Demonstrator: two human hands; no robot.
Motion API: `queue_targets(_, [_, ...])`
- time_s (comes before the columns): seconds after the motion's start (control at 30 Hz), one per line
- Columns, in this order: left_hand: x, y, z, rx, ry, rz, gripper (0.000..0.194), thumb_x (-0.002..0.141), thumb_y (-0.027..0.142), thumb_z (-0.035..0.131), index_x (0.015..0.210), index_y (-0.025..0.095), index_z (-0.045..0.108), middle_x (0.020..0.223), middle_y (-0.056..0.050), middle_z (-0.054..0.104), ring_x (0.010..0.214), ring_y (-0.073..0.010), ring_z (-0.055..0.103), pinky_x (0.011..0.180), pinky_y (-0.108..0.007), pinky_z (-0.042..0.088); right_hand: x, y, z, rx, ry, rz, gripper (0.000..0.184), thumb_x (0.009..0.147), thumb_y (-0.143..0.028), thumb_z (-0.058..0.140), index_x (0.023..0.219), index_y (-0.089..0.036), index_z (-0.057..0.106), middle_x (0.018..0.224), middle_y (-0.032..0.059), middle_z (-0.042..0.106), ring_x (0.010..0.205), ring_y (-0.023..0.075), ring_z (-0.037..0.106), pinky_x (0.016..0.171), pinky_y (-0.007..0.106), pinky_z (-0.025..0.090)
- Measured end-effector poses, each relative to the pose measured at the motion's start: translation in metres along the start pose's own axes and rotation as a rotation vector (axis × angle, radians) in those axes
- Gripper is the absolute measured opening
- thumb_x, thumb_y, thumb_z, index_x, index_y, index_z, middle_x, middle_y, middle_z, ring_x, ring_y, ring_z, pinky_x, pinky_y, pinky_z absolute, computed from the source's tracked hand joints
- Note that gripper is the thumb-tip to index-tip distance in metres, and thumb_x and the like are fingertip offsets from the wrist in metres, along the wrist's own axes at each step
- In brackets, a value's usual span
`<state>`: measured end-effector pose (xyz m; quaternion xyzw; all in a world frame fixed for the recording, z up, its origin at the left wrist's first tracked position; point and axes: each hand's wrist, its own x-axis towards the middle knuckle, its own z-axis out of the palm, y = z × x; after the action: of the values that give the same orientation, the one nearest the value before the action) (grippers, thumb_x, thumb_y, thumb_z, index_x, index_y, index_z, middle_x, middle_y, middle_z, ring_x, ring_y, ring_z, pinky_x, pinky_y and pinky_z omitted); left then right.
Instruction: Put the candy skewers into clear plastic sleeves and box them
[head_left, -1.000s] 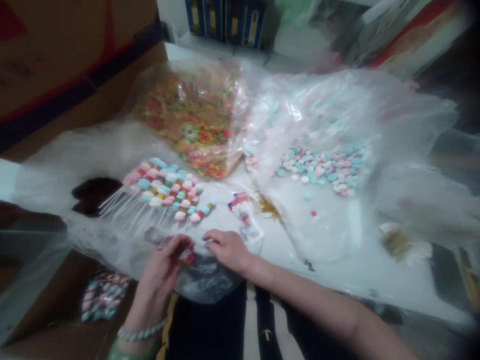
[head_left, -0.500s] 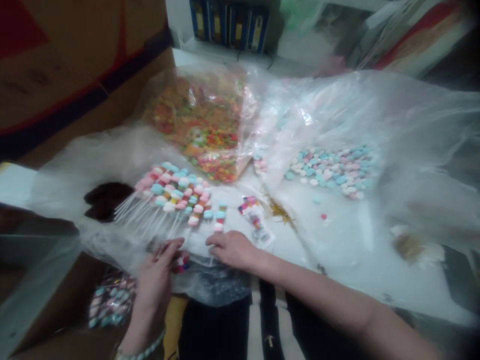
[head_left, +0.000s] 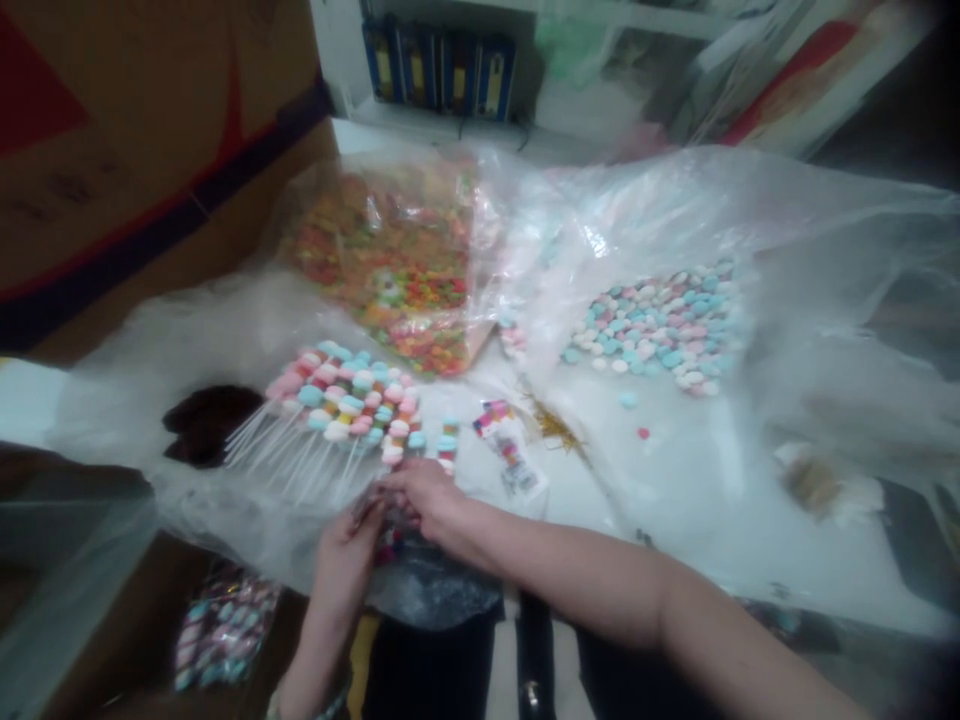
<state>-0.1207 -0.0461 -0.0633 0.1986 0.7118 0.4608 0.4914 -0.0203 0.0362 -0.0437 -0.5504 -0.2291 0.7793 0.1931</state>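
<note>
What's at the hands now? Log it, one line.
left hand | right hand | together over small coloured candies | beside pastel round candies on white sticks

So we've got a little candy skewer point(head_left: 388, 546) down between our left hand point(head_left: 345, 565) and right hand point(head_left: 427, 500), mostly hidden by fingers, just pink and blue bits showing. Right above sits a fanned-out bunch of pastel candy skewers point(head_left: 341, 395), pink, blue and white candies packed together, white sticks pointing toward us, with one lone skewer point(head_left: 448, 447) just beside them.
</note>
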Motion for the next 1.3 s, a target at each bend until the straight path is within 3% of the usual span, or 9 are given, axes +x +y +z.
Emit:
queue_targets(0.13, [-0.013,0.007,0.003,-0.144,0.006,0.03,0.043,0.053,0.044,0.092,0.083,0.014,0.08,0.102,-0.012,0.075,0.083,-0.0235,0.067,0.061,-0.026,0.055,-0.012,-0.003,0.001,0.117,0.145,-0.027,0.014,0.069,-0.006,0.061,0.066,-0.018,0.053,0.038,-0.0111,0.036,0.035,0.0056,0.027,0.037,0.018,0.018])
queue_targets(0.33, [-0.021,0.016,-0.008,-0.43,0.055,-0.092,0.044,0.049,0.04,0.095,0.081,0.016,0.077,0.086,-0.005,0.072,0.07,-0.0174,0.062,0.052,-0.024,0.054,-0.028,-0.004,-0.012,0.111,0.186,-0.057,0.015,0.068,-0.01,0.058,0.063,-0.02,0.049,0.038,-0.0115,0.032,0.035,0.0062,0.023,0.038,0.021,0.012])
queue_targets(0.6, [-0.014,0.001,0.009,-0.225,0.012,-0.061,0.047,0.05,0.043,0.093,0.084,0.014,0.078,0.089,-0.009,0.075,0.075,-0.0217,0.069,0.057,-0.027,0.056,-0.024,0.009,-0.02,0.07,0.047,0.001,0.013,0.073,-0.01,0.057,0.068,-0.02,0.05,0.039,-0.0098,0.042,0.031,0.0057,0.025,0.037,0.02,0.011])
queue_targets(0.77, [-0.019,-0.003,0.018,-0.202,-0.09,-0.085,0.047,0.052,0.041,0.093,0.087,0.012,0.078,0.087,-0.011,0.076,0.077,-0.024,0.071,0.057,-0.027,0.056,-0.025,0.003,-0.013,0.192,0.18,-0.048,0.012,0.078,-0.012,0.055,0.072,-0.021,0.049,0.039,-0.0106,0.039,0.032,0.0071,0.026,0.038,0.02,0.015])
queue_targets(0.83, [-0.021,-0.001,0.017,-0.277,-0.046,-0.108,0.037,0.057,0.035,0.091,0.082,0.012,0.077,0.084,-0.009,0.075,0.073,-0.0218,0.07,0.054,-0.025,0.054,-0.026,0.003,-0.012,0.213,0.221,-0.048,0.013,0.078,-0.014,0.056,0.072,-0.021,0.048,0.039,-0.0113,0.036,0.034,0.0075,0.025,0.039,0.02,0.016])
queue_targets(0.97, [-0.022,0.007,0.006,-0.517,0.06,-0.171,0.017,0.068,0.018,0.081,0.083,0.014,0.074,0.077,-0.004,0.071,0.07,-0.0147,0.067,0.059,-0.021,0.055,-0.039,0.011,-0.023,0.207,0.17,-0.198,0.012,0.071,-0.021,0.065,0.067,-0.018,0.054,0.049,-0.0086,0.042,0.045,0.0077,0.034,0.046,0.021,0.028])
queue_targets(1.07, [-0.024,0.012,0.005,-0.545,-0.008,-0.167,0.035,0.07,0.014,0.078,0.104,0.016,0.073,0.076,-0.003,0.07,0.068,-0.0135,0.066,0.063,-0.021,0.056,-0.054,0.017,-0.041,0.08,0.088,-0.372,0.016,0.067,-0.029,0.069,0.063,-0.017,0.06,0.059,-0.0041,0.051,0.058,0.0104,0.044,0.057,0.023,0.036])
queue_targets(1.17, [-0.028,0.015,0.022,-0.483,-0.011,-0.115,0.053,0.063,0.014,0.083,0.115,0.018,0.07,0.078,-0.002,0.071,0.066,-0.0145,0.065,0.059,-0.022,0.054,-0.066,0.016,-0.055,-0.087,0.08,-0.462,0.021,0.067,-0.034,0.068,0.057,-0.018,0.06,0.064,-0.0016,0.054,0.066,0.0131,0.048,0.063,0.024,0.038])
queue_targets(1.3, [-0.031,0.014,0.057,-0.395,-0.034,-0.013,0.038,0.059,0.028,0.089,0.09,0.012,0.073,0.077,-0.003,0.07,0.062,-0.0133,0.061,0.056,-0.022,0.05,-0.071,0.012,-0.064,-0.131,0.067,-0.494,0.021,0.071,-0.036,0.063,0.059,-0.018,0.063,0.062,-0.001,0.055,0.067,0.0146,0.05,0.066,0.026,0.042])
